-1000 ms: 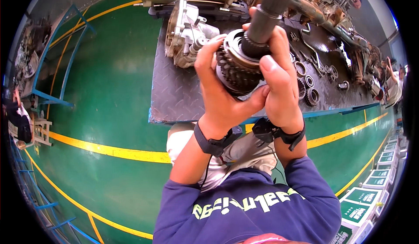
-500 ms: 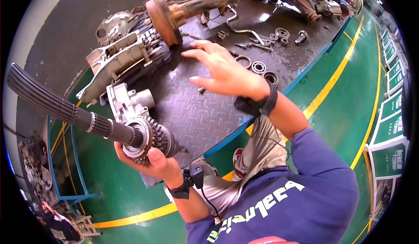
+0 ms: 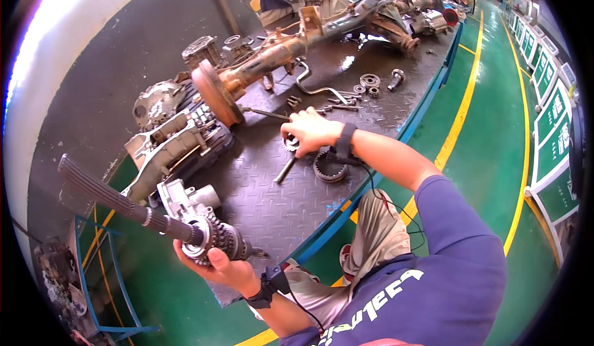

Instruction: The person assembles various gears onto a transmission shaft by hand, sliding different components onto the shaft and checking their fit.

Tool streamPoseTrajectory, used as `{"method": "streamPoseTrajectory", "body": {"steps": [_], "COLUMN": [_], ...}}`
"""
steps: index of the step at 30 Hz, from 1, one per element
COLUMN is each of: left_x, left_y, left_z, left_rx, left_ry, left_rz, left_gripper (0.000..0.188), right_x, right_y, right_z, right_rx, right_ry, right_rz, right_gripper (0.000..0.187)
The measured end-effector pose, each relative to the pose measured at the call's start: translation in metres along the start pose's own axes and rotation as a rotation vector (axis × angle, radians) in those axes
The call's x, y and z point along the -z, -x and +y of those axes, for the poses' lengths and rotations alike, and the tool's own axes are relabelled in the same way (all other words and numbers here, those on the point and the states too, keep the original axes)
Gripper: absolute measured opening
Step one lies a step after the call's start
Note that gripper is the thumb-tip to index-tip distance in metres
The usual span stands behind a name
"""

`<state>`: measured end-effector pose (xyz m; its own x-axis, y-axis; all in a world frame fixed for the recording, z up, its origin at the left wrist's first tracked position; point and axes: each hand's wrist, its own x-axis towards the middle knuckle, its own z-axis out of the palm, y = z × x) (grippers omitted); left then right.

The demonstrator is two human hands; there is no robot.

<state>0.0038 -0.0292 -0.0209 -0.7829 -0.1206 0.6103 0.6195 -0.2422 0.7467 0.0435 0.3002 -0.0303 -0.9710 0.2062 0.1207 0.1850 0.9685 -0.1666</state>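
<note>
I have the splined shaft (image 3: 159, 221) in the left hand (image 3: 228, 274), at the near left corner of the table (image 3: 266, 207) and just in front of a pale metal casting (image 3: 176, 196); I can't tell whether they touch. It is dark grey steel, long and tilted, its grooved free end pointing up and to the left. Fine straight ridges run along its length, broken by a narrow toothed collar, and a stack of darker toothed gears (image 3: 225, 239) sits at the lower end behind a brighter ring. My left fingers and thumb curve around that gear end, partly closed on it. Over the table, the right hand (image 3: 315, 129) is half closed, fingertips down around a small toothed ring (image 3: 289, 143); I can't tell how firmly it grips. A short rod (image 3: 284, 169) lies just beside it.
</note>
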Motion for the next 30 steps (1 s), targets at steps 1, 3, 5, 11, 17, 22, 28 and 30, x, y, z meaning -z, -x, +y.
{"method": "streamPoseTrajectory", "body": {"steps": [1,3,5,11,17,22,28,30], "left_x": [0.002,0.001,0.003,0.003,0.020,0.018,0.008,0.010], "left_y": [0.001,0.006,0.004,0.004,0.008,0.015,0.006,0.002], "left_z": [-0.002,-0.007,-0.010,-0.006,0.001,0.009,0.005,0.009], "left_rx": [0.000,0.032,-0.036,0.003,-0.051,-0.067,-0.174,-0.198], "left_ry": [-0.015,0.019,0.034,0.176,0.152,0.249,0.241,0.183], "left_rz": [0.006,-0.017,0.042,-0.068,-0.123,-0.203,-0.251,-0.238], "left_gripper": [0.096,0.099,0.102,0.101,0.094,0.082,0.078,0.079], "right_x": [0.008,0.029,0.075,0.131,0.162,0.194,0.219,0.207], "right_y": [0.000,-0.004,0.006,0.035,0.037,0.042,0.054,0.059], "right_z": [-0.004,0.000,-0.035,-0.113,-0.176,-0.219,-0.244,-0.283], "right_rx": [0.010,0.103,0.218,0.529,0.757,0.841,0.574,0.452], "right_ry": [0.030,-0.214,-0.807,-1.677,-1.639,-1.574,-1.320,-0.653], "right_rz": [0.070,0.186,0.206,0.274,0.214,0.450,0.440,0.751], "right_gripper": [0.057,0.056,0.053,0.052,0.056,0.051,0.073,0.097]}}
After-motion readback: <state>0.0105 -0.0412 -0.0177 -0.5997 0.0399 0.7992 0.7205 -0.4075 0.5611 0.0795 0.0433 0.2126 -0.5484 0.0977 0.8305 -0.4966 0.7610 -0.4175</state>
